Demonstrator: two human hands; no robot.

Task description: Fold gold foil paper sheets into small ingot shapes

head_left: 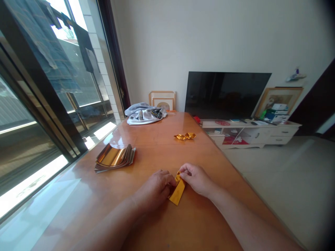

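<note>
A folded strip of gold foil paper (pixel 178 194) lies slantwise on the wooden table, its flat end toward me. My left hand (pixel 159 184) grips the strip's left side, fingers curled and partly hiding it. At its far end, my right hand (pixel 193 177) pinches the paper between thumb and fingertips. The upper part of the strip is creased and partly covered by the fingers. Farther off stand two folded gold foil pieces (pixel 185 136), side by side. To the left rests a stack of curled gold foil sheets (pixel 115 157).
The wooden table (pixel 154 148) has its right edge beside my right forearm. A bundle of grey cloth (pixel 145 114) sits at its far end. Sliding glass doors (pixel 39 87) run along the left. A television (pixel 225 96) and a white cabinet (pixel 269 134) are against the far wall.
</note>
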